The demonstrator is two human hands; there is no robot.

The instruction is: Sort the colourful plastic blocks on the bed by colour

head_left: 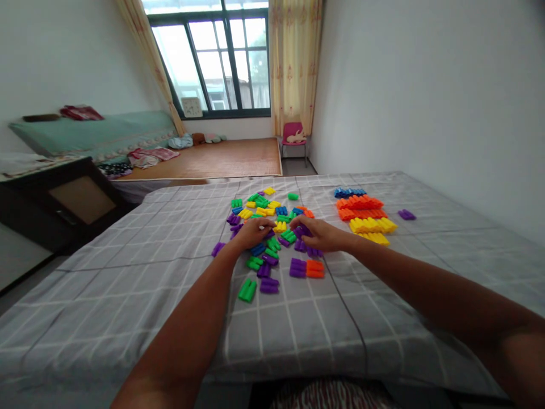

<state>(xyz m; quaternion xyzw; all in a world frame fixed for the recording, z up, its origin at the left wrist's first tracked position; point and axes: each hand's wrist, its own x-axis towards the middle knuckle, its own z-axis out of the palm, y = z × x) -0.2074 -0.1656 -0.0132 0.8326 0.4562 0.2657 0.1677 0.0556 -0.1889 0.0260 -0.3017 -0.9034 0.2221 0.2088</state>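
Observation:
Small ribbed plastic toy blocks in several colours lie in a loose heap on the bed. My left hand (pixel 256 232) is at the heap's left side with its fingers curled together; what they hold, if anything, is hidden. Between my hands lies a yellow block (pixel 280 226). My right hand (pixel 321 234) is open over the heap's right side, thumb and fingers apart around purple blocks (pixel 301 231). A green block (pixel 288 236) lies just left of its thumb. Nearer me, a purple block (pixel 297 267) touches an orange block (pixel 315 268) end to end.
To the right stand rows of blue blocks (pixel 349 193), orange blocks (pixel 360 208) and yellow blocks (pixel 373 227). A lone purple block (pixel 406 215) lies beyond them. The bed has a grey checked sheet (pixel 170 289). A white wall (pixel 426 102) runs along the right.

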